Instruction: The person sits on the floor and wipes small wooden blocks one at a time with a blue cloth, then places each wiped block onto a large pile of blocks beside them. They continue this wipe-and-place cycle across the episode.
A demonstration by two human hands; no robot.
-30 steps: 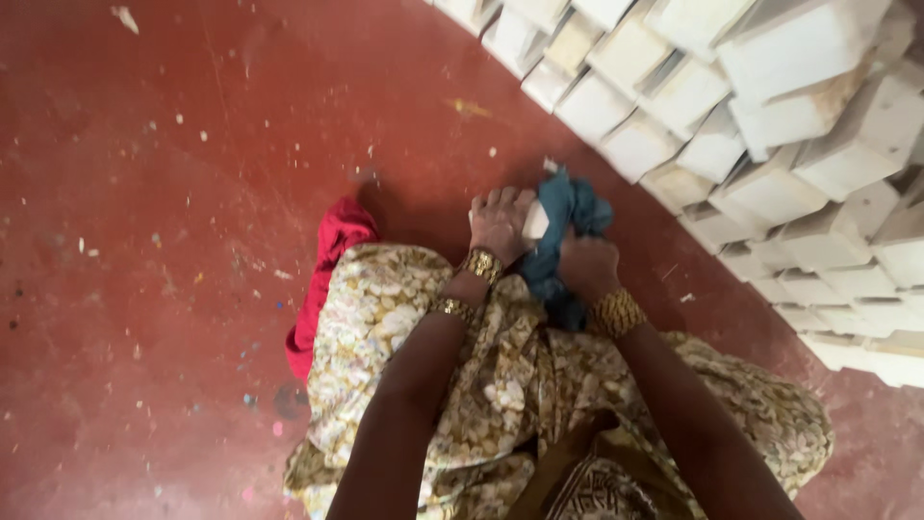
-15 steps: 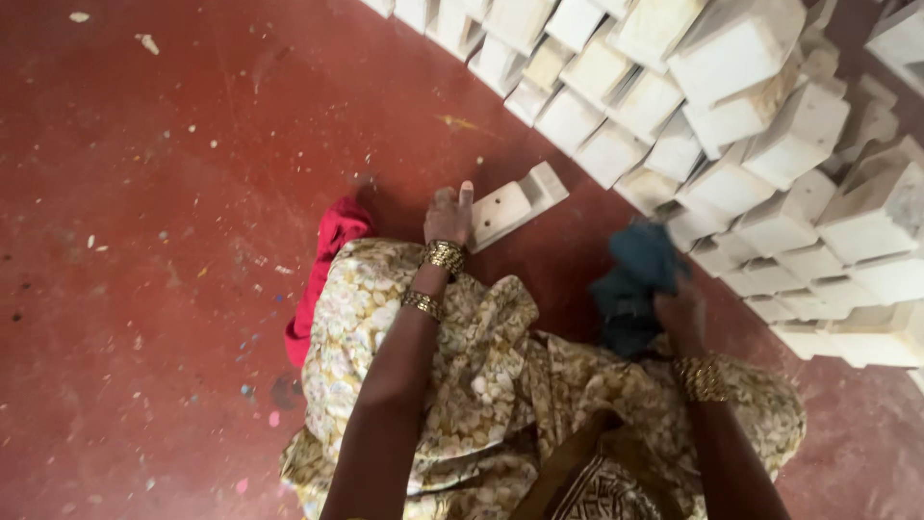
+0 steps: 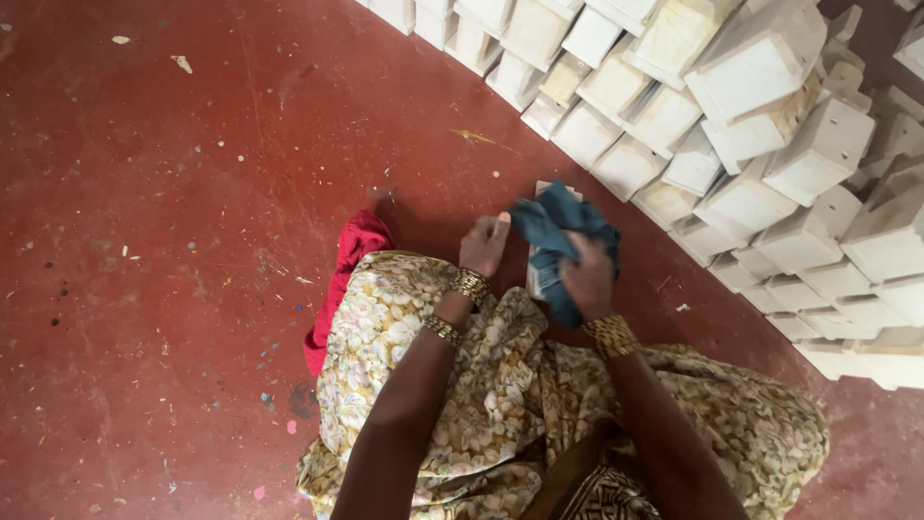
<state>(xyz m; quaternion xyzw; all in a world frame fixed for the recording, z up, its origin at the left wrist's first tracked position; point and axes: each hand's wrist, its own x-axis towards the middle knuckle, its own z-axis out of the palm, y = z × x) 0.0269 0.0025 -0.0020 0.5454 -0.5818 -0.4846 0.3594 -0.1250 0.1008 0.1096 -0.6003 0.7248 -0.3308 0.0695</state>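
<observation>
I sit on a red floor with a floral cloth over my lap. My right hand [image 3: 587,277] grips a crumpled blue rag [image 3: 558,231] and presses it onto a white block [image 3: 539,279] that stands in front of my knees. Most of that block is hidden under the rag. My left hand [image 3: 484,246] rests against the block's left side, thumb raised; whether it grips the block is hard to tell. Both wrists carry gold bangles.
A large pile of white rectangular blocks [image 3: 731,125] curves from the top middle down the right side. A red cloth [image 3: 346,270] lies by my left knee. The red floor [image 3: 173,241] is speckled with paint and debris.
Half a second ago the block lay on the floor ahead of my left hand and the rag was off to the right. Now the block stands upright at my knees with the rag on it.
</observation>
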